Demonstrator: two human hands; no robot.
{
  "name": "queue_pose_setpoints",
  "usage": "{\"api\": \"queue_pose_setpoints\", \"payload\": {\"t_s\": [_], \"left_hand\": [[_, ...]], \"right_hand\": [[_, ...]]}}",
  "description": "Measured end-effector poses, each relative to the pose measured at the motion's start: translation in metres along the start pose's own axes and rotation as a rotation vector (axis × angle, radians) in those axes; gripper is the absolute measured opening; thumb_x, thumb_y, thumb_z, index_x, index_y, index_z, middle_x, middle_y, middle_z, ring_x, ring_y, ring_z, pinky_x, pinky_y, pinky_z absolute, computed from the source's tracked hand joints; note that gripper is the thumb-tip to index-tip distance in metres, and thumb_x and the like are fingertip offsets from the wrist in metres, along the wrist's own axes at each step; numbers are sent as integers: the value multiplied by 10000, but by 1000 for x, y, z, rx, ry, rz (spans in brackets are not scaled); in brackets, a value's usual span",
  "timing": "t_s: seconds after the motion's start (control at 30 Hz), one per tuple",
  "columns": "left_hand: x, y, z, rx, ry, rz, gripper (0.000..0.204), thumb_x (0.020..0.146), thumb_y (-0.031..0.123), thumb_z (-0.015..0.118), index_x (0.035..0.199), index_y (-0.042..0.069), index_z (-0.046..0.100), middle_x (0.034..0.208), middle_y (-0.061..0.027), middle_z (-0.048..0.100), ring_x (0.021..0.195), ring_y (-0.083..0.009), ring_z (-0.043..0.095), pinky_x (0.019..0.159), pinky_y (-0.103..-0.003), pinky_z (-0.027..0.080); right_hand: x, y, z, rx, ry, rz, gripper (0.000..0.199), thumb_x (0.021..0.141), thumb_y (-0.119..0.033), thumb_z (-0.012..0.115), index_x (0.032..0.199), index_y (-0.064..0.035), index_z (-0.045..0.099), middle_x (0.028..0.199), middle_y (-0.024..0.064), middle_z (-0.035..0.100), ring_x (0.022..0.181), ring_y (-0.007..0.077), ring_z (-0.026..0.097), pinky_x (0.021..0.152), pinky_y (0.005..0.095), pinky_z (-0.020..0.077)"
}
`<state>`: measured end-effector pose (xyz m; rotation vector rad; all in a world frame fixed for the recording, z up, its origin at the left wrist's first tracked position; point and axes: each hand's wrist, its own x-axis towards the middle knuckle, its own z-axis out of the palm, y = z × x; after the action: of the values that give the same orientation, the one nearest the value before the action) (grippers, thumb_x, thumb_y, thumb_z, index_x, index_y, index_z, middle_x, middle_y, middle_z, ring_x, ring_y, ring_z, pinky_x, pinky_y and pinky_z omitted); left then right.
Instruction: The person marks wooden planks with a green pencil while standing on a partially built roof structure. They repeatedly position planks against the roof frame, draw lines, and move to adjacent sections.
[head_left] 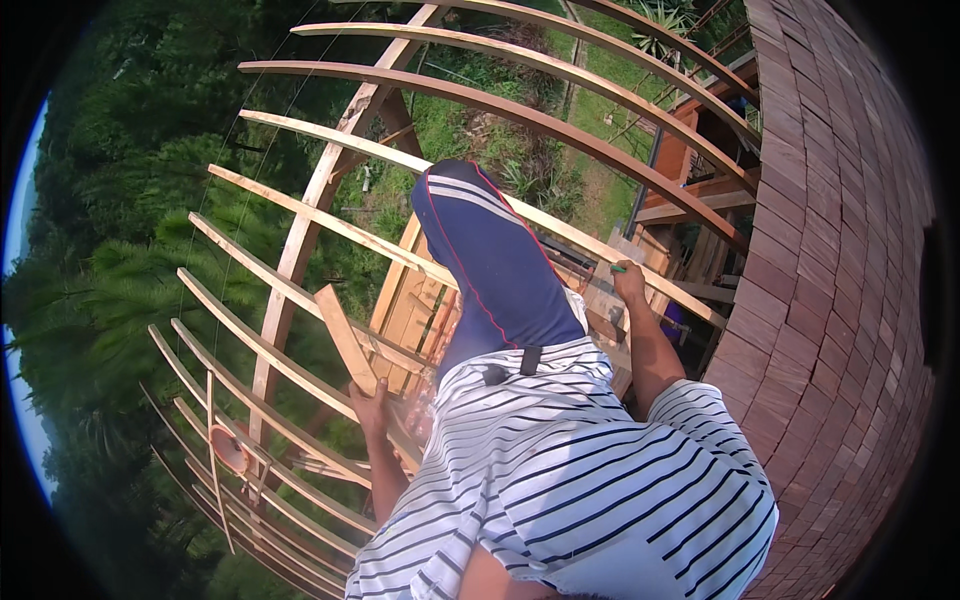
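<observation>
My left hand [371, 408] is closed round the lower end of a short, flat wooden board [346, 340], which tilts up and to the left beside a rafter. My right hand [630, 283] is closed on a small green, pencil-like thing [618, 268]; most of it is hidden in the fingers. That hand is at a pale rafter [570, 236], which runs from upper left down towards the shingled roof. My leg in blue trousers [490, 270] lies across the rafter and hides part of it.
Bare curved rafters [520, 118] fan out on a wooden beam [300, 235], with open gaps and a drop to ground below. Brown shingles [830, 260] cover the roof at right. Planks [398, 290] lie underneath. An orange round thing [229, 449] sits among the left rafters.
</observation>
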<state>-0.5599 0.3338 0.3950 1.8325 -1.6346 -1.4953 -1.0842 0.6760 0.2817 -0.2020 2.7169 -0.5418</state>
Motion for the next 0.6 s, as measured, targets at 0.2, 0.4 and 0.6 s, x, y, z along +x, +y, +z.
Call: {"api": "queue_pose_setpoints", "payload": {"t_s": [0.2, 0.4, 0.6], "left_hand": [[-5, -12, 6, -12, -41, 36, 514, 843, 254, 765, 1207, -47, 562, 1075, -156, 673, 972, -230, 634, 883, -371, 502], [-4, 2, -1, 25, 25, -49, 473, 841, 100, 762, 1219, -71, 536, 1087, -158, 671, 960, -216, 648, 862, -344, 517], [16, 14, 18, -57, 80, -23, 468, 849, 154, 761, 1202, -71, 551, 1067, -154, 679, 919, -211, 646, 836, -343, 518]], "right_hand": [[-3, -31, 6, 154, 2, 14, 268, 858, -288, 729, 1020, -75, 739, 985, 195, 728, 961, 347, 697, 853, 406, 531], [-25, -26, 30, 112, -90, 100, 286, 854, -306, 741, 1021, -74, 751, 1006, 192, 733, 978, 358, 695, 879, 415, 528], [-30, -18, 45, 41, -140, 28, 256, 842, -215, 708, 1026, -39, 734, 998, 235, 715, 1003, 392, 673, 898, 447, 523]]}}
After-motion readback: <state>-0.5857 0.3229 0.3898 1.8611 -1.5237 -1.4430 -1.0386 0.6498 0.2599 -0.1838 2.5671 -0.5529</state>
